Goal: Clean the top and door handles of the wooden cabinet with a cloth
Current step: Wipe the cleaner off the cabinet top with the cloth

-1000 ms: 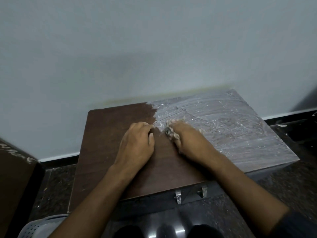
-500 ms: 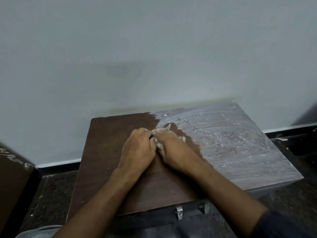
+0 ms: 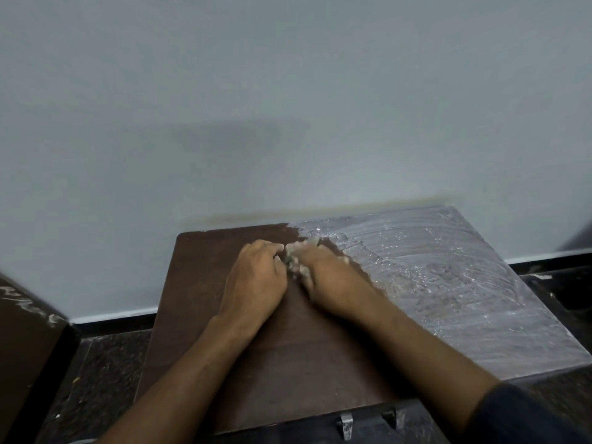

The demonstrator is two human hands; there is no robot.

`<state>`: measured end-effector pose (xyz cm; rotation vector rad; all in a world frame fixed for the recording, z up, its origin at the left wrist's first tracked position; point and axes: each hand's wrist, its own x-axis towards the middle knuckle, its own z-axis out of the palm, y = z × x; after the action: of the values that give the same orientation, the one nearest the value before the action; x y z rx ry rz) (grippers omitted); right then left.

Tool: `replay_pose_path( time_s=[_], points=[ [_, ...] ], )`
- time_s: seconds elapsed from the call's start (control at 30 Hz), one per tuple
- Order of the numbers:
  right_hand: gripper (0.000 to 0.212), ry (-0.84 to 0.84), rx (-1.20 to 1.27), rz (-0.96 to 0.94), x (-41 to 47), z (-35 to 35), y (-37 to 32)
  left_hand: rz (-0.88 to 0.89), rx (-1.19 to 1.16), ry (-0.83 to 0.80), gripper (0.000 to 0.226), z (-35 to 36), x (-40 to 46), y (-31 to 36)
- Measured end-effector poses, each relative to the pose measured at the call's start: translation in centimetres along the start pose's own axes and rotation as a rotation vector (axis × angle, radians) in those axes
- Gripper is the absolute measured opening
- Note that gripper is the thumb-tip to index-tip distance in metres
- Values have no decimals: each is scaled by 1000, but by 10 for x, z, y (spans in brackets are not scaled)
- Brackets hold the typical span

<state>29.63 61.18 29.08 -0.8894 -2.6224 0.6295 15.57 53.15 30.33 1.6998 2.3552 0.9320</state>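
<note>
A person leans over a wooden cabinet [image 3: 256, 363] set against a wall. Both hands meet near the back middle of its top, the right hand [image 3: 333, 283] gripping a bunched pale cloth [image 3: 293, 262], the left hand [image 3: 253, 283] curled beside it, likely steadying. Right of them, the top is filmed white; left is wiped dark. Two metal door handles [image 3: 347, 424] show below the front edge.

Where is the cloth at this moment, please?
In the head view the cloth lies bunched between the left hand and the right hand, on the cabinet top, at the edge of the dusty white area.
</note>
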Motion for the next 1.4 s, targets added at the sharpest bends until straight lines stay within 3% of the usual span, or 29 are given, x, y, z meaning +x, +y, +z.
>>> replay_pose_path(
  time_s=[0.1, 0.23, 0.4, 0.53, 0.67, 0.83, 1.0, 1.1, 1.2, 1.33, 1.4],
  points=[
    [39, 43, -81, 163, 30, -6, 10, -18, -12, 5, 35, -5, 7, -3],
    [26, -14, -35, 7, 29, 5, -6, -22, -7, -67, 35, -6, 21, -7],
    [30, 77, -69, 228, 53, -9, 13, -57, 54, -175, 40, -6, 29, -17],
    [31, -13, -89, 84, 63, 5, -4, -29, 57, -158, 37, -9, 34, -13],
    [25, 40, -92, 184, 72, -5, 11, -91, -16, -98, 41, -13, 39, -13],
    [31, 3, -80, 21, 59, 9, -1, -159, -108, 8, 39, -20, 39, -14],
    [33, 71, -111, 171, 73, 13, -18, -182, -120, -7, 35, -26, 31, -23],
    [27, 30, 37, 12, 48, 29, -51, -125, -114, 29, 28, -27, 26, -27],
    [36, -57, 71, -130, 21, 32, -55, -74, -119, 24, 27, -26, 22, -29],
    [30, 21, 45, 125, 43, 9, -26, -2, -62, -41, 33, -24, 14, -30],
    [31, 56, -34, 152, 47, 11, -26, 4, -58, -47, 35, -23, 10, -32]
  ],
)
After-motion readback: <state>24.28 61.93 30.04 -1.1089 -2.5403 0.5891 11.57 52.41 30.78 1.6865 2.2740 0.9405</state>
